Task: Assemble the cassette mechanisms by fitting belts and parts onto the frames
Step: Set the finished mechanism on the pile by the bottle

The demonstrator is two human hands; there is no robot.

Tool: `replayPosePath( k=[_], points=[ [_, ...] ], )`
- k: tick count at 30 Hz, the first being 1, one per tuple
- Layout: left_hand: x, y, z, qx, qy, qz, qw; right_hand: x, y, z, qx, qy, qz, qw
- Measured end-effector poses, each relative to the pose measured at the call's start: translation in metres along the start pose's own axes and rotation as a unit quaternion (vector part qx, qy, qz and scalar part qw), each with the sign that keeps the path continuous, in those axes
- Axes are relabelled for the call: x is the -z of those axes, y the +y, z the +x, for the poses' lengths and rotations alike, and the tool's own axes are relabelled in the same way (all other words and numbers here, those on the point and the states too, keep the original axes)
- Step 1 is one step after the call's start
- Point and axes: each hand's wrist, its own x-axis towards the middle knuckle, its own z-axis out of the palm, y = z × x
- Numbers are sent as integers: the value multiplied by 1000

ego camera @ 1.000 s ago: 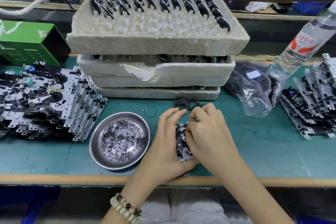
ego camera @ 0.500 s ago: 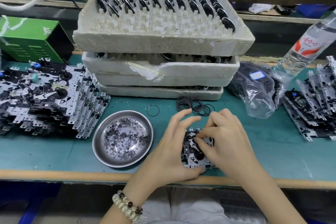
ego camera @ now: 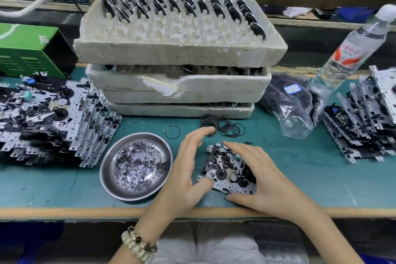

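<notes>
One cassette mechanism frame (ego camera: 227, 169) lies flat on the green mat near the front edge. My right hand (ego camera: 265, 180) spans it, thumb at its near edge and index finger along its far edge, holding it. My left hand (ego camera: 186, 169) is beside it with fingers straight and raised; only the thumb touches the frame's left edge. A small pile of black rubber belts (ego camera: 225, 127) lies just beyond the fingertips, and a single belt (ego camera: 172, 132) lies apart to the left. The frame's right part is hidden under my right hand.
A steel dish (ego camera: 107, 169) of small washers sits left of my hands. Stacked frames (ego camera: 53, 118) fill the left and more frames (ego camera: 368, 118) the right. Foam trays (ego camera: 182, 53) with flywheels stand behind, beside a bag of belts (ego camera: 293, 105), a water bottle (ego camera: 351, 49) and a green box (ego camera: 27, 49).
Both hands were bunched over the frame, pinching at a part. Now they have spread apart, the left fingers have lifted off and the frame's top is uncovered.
</notes>
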Motion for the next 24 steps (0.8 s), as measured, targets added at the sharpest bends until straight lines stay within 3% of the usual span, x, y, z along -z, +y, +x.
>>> replayPosePath(
  k=[4, 7, 11, 14, 18, 24],
  points=[
    [-1, -2, 0, -7, 5, 15, 1000, 0, -6, -3, -11, 55, -1, 998],
    [-1, -4, 0, -12, 8, 15, 1000, 5, -1, -17, -42, 145, 7, 989],
    [-2, -6, 0, -20, 6, 16, 1000, 23, 18, -50, -152, 294, 18, 944],
    [-3, -6, 1, -31, -3, 29, 999, 38, 39, -71, -265, 360, 14, 895],
    [-3, -6, 1, -32, -3, 46, 998, 46, 62, -79, -356, 343, -44, 868],
    [-3, -2, 0, -26, 4, 59, 998, 44, 67, -74, -394, 287, -95, 868]
  ],
)
